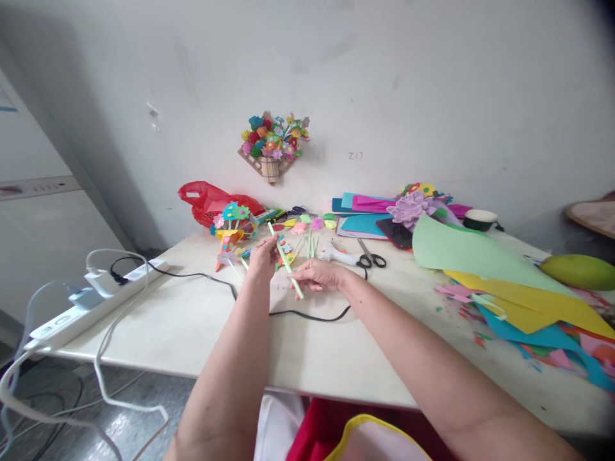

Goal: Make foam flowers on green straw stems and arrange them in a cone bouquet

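A thin pale green stick (287, 262), like a rolled paper or foam stem, slants between my two hands above the table. My left hand (264, 257) grips its upper part, fingers closed. Lower down, my right hand (318, 275) pinches the same stick between thumb and fingers. Just behind my right hand lie several more pale green sticks (312, 246). A white glue gun (339, 255) rests to their right, beside black-handled scissors (371, 257). Small coloured foam flowers (287, 257) are partly hidden behind my hands.
A black cord (312, 314) loops across the white table (336, 358). At left are a power strip (96, 304), a red plastic bag (211, 198) and an orange cone of flowers (225, 246). Coloured sheets (485, 262) and scraps cover the right side. A flower basket (270, 168) hangs on the wall.
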The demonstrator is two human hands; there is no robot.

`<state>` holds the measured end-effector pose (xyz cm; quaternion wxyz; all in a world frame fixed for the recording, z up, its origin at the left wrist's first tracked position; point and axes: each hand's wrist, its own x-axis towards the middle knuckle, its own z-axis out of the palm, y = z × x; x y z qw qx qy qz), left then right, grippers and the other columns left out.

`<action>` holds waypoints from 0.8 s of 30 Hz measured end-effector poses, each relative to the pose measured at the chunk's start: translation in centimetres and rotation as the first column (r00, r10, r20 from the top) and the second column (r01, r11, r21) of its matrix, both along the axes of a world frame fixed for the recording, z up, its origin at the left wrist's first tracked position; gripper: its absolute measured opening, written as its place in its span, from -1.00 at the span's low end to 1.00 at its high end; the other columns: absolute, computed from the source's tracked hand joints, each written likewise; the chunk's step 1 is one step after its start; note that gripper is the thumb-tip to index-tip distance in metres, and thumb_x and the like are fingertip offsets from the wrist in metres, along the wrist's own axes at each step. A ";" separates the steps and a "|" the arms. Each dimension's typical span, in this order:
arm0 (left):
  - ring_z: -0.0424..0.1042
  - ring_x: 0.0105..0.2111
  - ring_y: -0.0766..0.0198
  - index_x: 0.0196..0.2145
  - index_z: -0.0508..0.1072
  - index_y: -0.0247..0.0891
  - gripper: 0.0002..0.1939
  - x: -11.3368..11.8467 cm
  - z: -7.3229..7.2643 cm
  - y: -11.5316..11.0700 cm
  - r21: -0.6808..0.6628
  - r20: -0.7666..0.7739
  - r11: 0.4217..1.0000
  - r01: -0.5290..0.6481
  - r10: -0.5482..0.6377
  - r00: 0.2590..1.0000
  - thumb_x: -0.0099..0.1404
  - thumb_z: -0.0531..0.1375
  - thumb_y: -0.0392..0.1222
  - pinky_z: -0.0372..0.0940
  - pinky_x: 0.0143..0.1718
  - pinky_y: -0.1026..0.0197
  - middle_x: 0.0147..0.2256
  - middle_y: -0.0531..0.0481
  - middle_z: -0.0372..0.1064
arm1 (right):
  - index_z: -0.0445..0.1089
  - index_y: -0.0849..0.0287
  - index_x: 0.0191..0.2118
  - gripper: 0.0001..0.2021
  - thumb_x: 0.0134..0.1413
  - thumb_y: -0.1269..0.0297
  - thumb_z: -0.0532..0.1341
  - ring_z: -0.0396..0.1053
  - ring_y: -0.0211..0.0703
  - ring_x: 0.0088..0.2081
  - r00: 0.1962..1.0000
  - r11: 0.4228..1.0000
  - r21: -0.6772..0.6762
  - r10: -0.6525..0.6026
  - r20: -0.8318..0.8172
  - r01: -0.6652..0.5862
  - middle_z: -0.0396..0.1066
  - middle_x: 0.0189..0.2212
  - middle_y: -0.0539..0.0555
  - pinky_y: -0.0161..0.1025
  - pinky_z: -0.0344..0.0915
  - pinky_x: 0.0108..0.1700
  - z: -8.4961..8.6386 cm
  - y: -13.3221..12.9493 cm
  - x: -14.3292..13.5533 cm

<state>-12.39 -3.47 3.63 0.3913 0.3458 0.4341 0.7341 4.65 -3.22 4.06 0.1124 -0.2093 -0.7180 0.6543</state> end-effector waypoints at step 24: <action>0.36 -0.61 0.38 -0.52 0.37 -0.33 -0.66 3.9 -0.4 -0.7 -0.202 -0.289 0.836 0.510 -0.549 0.785 -0.06 0.33 0.00 0.12 -0.59 0.34 -0.53 -0.03 0.42 | 0.21 0.21 -0.58 -0.77 0.00 0.27 0.19 -0.05 -0.48 -0.78 0.609 0.677 -0.190 -0.728 -0.314 0.711 0.15 -0.78 -0.12 -0.45 -0.18 -0.74 0.4 3.0 -0.2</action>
